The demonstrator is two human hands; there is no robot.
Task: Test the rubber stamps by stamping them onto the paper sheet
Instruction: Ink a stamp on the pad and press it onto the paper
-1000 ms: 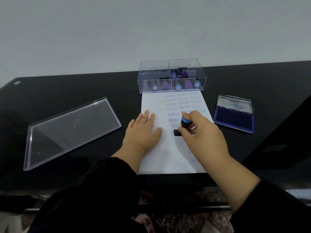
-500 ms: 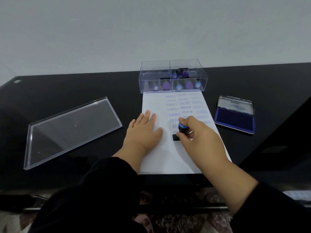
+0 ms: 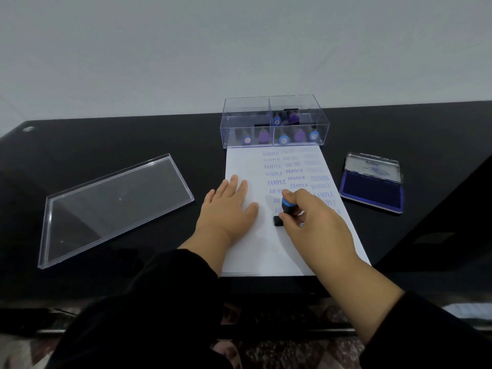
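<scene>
A white paper sheet (image 3: 255, 251) lies on the black table, printed with blue words in columns: SAMPLE, FRAGILE, AIR MAIL, EXPRESS. My right hand (image 3: 314, 225) grips a rubber stamp (image 3: 286, 210) with a blue knob and a black base, and the base sits on the sheet below the AIR MAIL marks. Flat on the sheet's left part rests my left hand (image 3: 229, 209), fingers straight. A clear stamp box (image 3: 274, 122) with several blue and purple stamps stands at the sheet's far end. An open blue ink pad (image 3: 371, 187) lies to the right.
The box's clear lid (image 3: 114, 206) lies flat on the table's left side. The table (image 3: 111, 139) is black and glossy, with a pale wall behind it. Its front edge runs just below the sheet's near end. A patterned floor shows below.
My right hand has carried the stamp a little down the sheet toward me and set its base lower on the page. The left hand has stayed flat in place.
</scene>
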